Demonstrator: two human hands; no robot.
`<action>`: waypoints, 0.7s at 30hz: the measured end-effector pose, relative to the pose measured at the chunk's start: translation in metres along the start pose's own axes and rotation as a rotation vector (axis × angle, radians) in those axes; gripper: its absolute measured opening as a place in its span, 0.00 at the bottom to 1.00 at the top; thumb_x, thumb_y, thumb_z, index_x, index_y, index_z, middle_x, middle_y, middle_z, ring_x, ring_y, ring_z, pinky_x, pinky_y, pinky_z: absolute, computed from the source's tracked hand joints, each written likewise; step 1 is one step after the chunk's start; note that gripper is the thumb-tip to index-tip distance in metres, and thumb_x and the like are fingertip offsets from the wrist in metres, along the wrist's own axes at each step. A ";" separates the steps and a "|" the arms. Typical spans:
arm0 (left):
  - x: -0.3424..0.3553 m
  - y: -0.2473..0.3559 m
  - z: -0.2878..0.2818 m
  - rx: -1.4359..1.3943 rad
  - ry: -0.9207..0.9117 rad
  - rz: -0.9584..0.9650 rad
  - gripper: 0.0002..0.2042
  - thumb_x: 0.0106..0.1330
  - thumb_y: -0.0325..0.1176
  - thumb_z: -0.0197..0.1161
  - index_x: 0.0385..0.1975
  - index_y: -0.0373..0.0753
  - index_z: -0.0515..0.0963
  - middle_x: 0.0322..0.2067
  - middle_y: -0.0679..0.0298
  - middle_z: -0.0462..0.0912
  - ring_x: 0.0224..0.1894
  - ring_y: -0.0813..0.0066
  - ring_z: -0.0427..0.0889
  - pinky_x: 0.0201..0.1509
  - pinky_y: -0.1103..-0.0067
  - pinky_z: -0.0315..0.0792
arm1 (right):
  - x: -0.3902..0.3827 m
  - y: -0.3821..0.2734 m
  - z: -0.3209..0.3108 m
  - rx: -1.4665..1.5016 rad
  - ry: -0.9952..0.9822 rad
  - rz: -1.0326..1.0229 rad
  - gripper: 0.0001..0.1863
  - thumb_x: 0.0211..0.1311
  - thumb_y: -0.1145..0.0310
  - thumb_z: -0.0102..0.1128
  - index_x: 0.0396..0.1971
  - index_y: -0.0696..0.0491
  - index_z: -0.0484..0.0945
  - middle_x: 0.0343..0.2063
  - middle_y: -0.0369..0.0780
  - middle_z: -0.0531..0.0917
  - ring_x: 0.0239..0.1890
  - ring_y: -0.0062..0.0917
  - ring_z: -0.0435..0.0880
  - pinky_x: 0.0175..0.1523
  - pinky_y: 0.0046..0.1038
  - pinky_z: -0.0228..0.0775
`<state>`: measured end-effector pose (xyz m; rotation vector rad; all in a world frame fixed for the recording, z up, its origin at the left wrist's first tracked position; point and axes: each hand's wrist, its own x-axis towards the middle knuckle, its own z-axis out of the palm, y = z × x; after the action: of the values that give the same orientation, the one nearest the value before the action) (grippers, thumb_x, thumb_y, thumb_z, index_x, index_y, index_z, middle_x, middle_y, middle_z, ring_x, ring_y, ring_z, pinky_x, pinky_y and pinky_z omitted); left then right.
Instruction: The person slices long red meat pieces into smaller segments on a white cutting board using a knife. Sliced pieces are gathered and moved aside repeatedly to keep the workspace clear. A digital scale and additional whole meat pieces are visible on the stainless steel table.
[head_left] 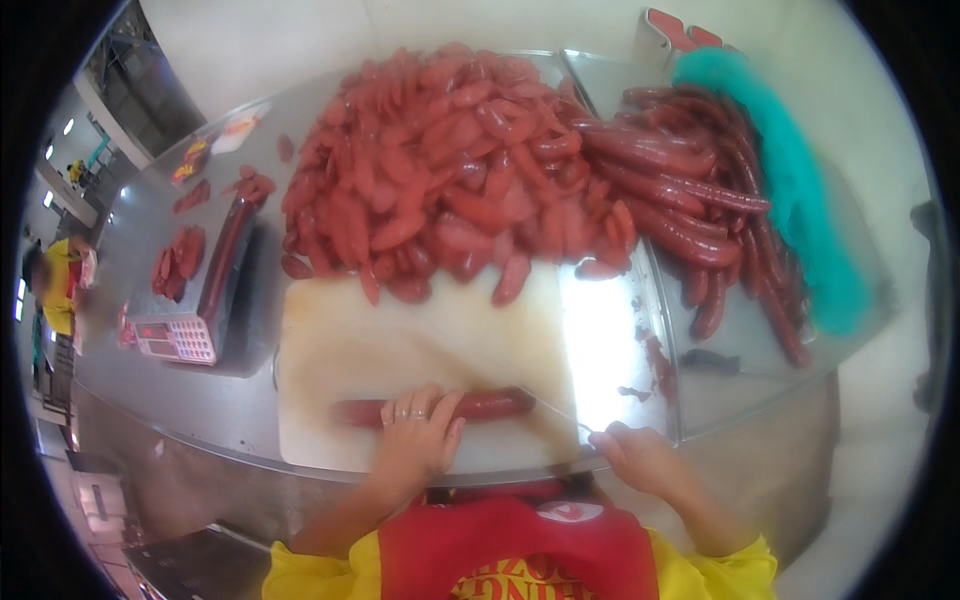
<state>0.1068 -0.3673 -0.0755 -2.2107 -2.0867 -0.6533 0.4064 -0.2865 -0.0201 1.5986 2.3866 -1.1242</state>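
Observation:
A dark red sausage [500, 403] lies crosswise near the front edge of a white cutting board [420, 330]. My left hand [418, 435] rests over its middle, fingers bent across it and holding it down. In my right hand [635, 457], closed around the handle, is a knife [560, 409]. Its thin blade points up and left toward the sausage's right end; whether it touches the skin I cannot tell. Behind the board rises a large heap of slanted sausage slices [430, 170], some spilling onto the board's far edge.
Whole sausages [660, 160] pile at the right beside green plastic sheeting [800, 200]. A dark-handled knife [712, 361] lies below them. Left stands a digital scale [175, 338] with a long sausage [228, 255] and slices [180, 262]. A person in yellow [62, 285] is far left.

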 end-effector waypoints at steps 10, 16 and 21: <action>0.000 0.022 0.043 -0.134 0.311 -0.008 0.15 0.45 0.35 0.71 0.35 0.47 0.78 0.37 0.68 0.75 0.43 0.66 0.71 0.50 0.69 0.60 | -0.008 0.011 -0.071 -0.400 -0.144 -0.102 0.29 0.71 0.43 0.45 0.27 0.56 0.74 0.14 0.50 0.78 0.21 0.52 0.80 0.29 0.47 0.73; -0.002 0.021 0.050 -0.104 0.335 -0.029 0.14 0.44 0.36 0.72 0.32 0.48 0.78 0.36 0.71 0.75 0.42 0.68 0.71 0.49 0.70 0.60 | 0.003 0.015 -0.100 -0.460 -0.281 -0.116 0.29 0.71 0.44 0.45 0.25 0.57 0.74 0.14 0.50 0.79 0.20 0.51 0.80 0.29 0.47 0.74; -0.001 0.021 0.050 -0.106 0.352 -0.044 0.15 0.43 0.35 0.73 0.32 0.48 0.78 0.35 0.70 0.75 0.41 0.68 0.71 0.48 0.70 0.61 | 0.081 0.002 -0.025 -0.317 -0.303 -0.324 0.32 0.73 0.43 0.38 0.31 0.58 0.78 0.19 0.53 0.80 0.25 0.52 0.82 0.32 0.46 0.74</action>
<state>0.1409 -0.3553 -0.1162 -1.9254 -1.9646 -1.0896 0.3791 -0.2082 -0.0374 0.9007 2.5075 -0.8879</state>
